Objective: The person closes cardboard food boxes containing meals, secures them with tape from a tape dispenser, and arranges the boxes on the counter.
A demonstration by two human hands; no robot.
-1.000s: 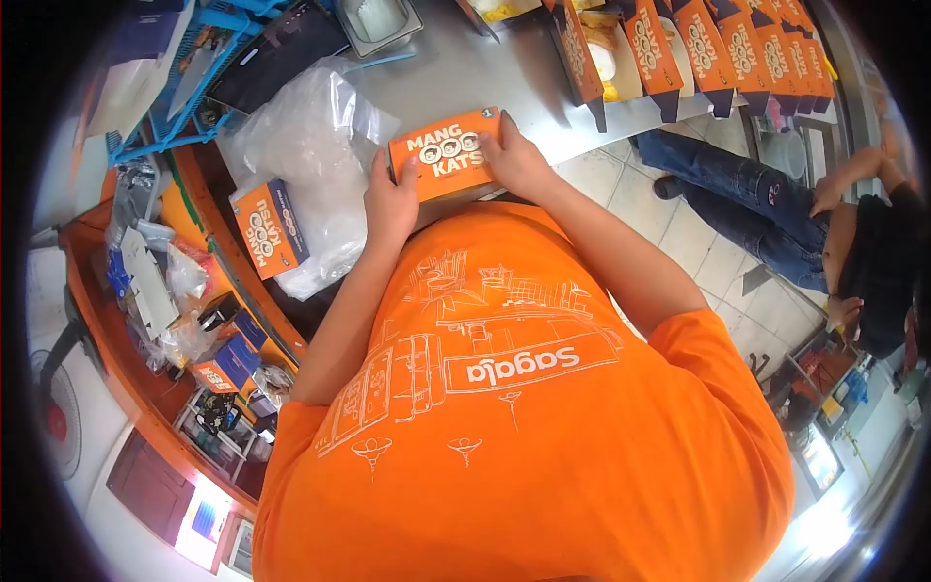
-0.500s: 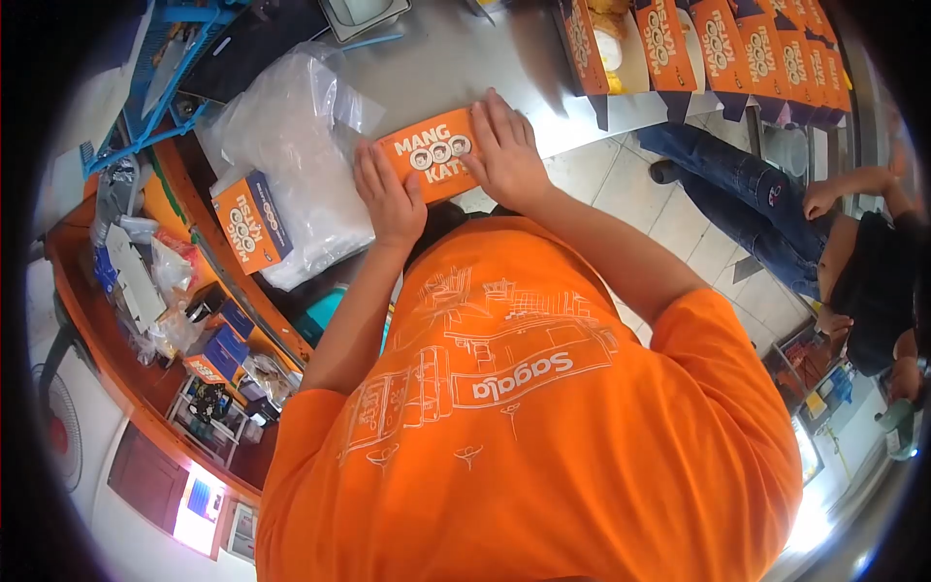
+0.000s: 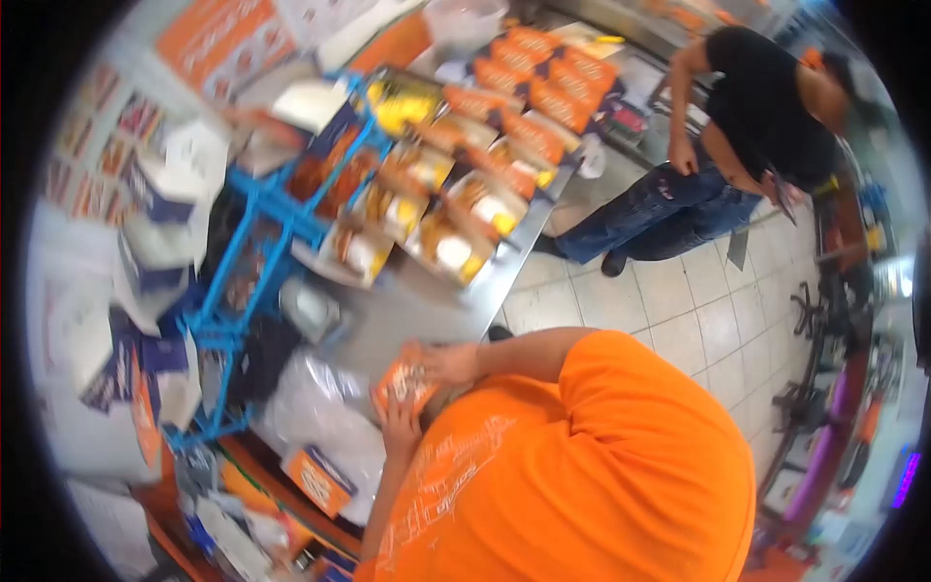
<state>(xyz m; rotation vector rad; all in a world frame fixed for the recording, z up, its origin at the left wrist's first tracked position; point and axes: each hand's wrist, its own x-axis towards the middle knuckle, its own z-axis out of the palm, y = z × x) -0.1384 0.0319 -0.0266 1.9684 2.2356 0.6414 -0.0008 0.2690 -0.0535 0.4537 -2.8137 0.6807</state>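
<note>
L hand (image 3: 401, 427) & R hand (image 3: 451, 365) are gripping 1 Mang Katsu box (image 3: 390, 376) near 5+ open meal boxes (image 3: 497, 175); more blue rack's (image 3: 308, 226) showing vs. before.

Orange box (image 3: 400, 372), orange shirt (image 3: 601, 456), blue jeans (image 3: 640, 215)

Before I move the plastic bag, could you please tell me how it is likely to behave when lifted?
The bag will probably sag and fold, since its surface is wrinkled. Its glossy sheen suggests it may feel slippery. Lifting it might also shift the carton that appears to lie against it.
</note>
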